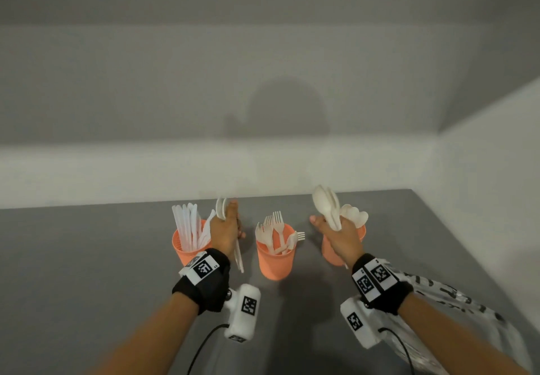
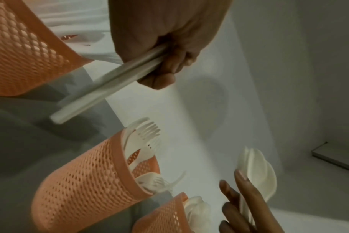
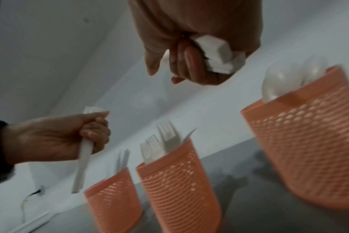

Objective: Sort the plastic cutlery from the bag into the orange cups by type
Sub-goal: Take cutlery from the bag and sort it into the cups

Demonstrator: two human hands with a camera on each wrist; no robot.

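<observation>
Three orange mesh cups stand in a row on the grey table: knives cup (image 1: 187, 247), forks cup (image 1: 276, 257), spoons cup (image 1: 333, 250). My left hand (image 1: 226, 225) is raised between the knives and forks cups and grips a few white pieces (image 2: 94, 93), rounded heads up and handles hanging down. My right hand (image 1: 336, 227) is in front of the spoons cup (image 3: 309, 141) and grips a bundle of white spoons (image 1: 324, 203), bowls up. The right wrist view shows their handle ends (image 3: 219, 52) sticking out of the fist.
The clear printed plastic bag (image 1: 455, 316) lies on the table under my right forearm. A white wall runs behind the cups and along the table's right side. Bare grey table (image 1: 87, 272) stretches to the left and in front of the cups.
</observation>
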